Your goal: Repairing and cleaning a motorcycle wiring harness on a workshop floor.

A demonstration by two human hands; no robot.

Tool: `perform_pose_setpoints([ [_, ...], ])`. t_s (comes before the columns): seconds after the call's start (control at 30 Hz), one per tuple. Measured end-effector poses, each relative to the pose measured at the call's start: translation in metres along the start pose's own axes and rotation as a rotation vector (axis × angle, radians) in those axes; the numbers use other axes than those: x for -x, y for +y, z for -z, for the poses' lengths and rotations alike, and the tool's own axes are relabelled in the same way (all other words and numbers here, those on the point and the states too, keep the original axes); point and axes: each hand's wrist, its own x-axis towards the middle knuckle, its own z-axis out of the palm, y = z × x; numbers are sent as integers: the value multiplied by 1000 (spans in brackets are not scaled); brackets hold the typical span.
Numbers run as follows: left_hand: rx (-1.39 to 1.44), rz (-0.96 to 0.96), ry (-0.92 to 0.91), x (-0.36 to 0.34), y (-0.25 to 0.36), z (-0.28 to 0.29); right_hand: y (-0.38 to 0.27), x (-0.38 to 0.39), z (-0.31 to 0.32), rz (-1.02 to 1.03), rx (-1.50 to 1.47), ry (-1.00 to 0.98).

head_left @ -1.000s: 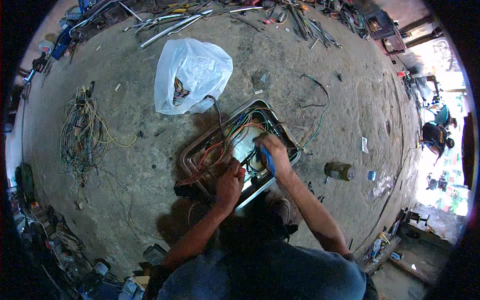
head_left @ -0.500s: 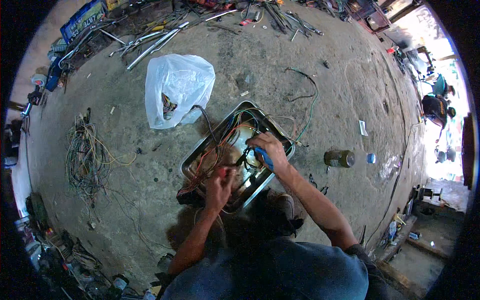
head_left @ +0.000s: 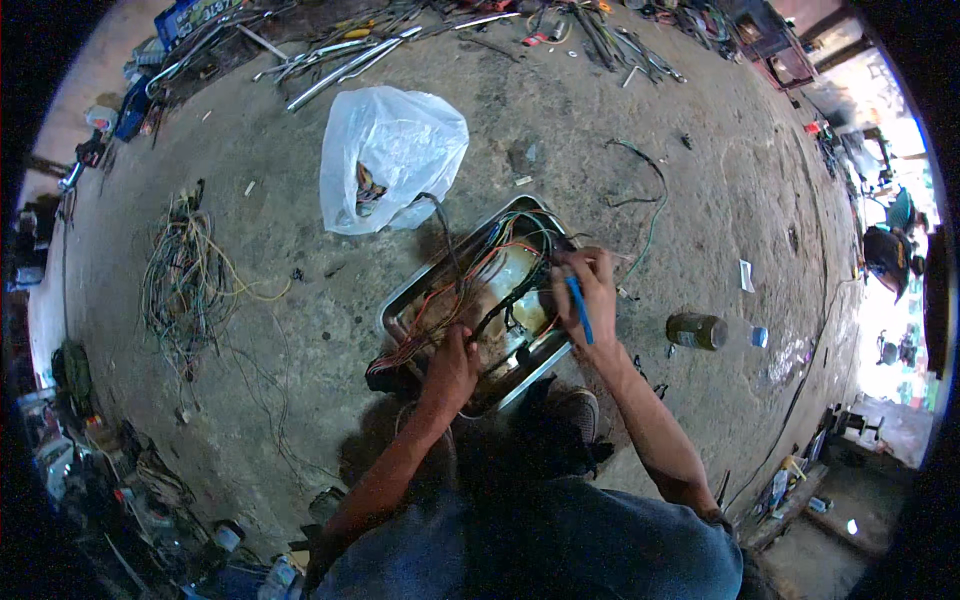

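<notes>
Right hand (head_left: 599,302), shifted rightward, grasps blue tool (head_left: 578,308), left hand (head_left: 453,373) black wires (head_left: 520,293), lettered plate (head_left: 178,22).

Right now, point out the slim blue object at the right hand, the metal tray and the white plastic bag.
Blue object (head_left: 579,312): head view, middle of its visible length.
Metal tray (head_left: 535,373): head view, its lower right side.
White plastic bag (head_left: 415,140): head view, its upper surface.
</notes>
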Motion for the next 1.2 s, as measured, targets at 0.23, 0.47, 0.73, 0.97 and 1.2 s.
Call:
perform_pose_setpoints([
  [0.23,4,138,-29,-13,27,-13,29,9,18,203,435,-225],
  [0.47,45,-45,53,-17,13,-16,7,48,-23,298,22,-468],
  [0.73,25,61,149,5,15,-8,15,26,-21,233,125,-451],
  [0.97,70,20,100,3,9,-13,-20,48,-28,258,97,-359],
  [1.2,-3,106,69,-7,19,-4,7,19,-26,160,78,-320],
])
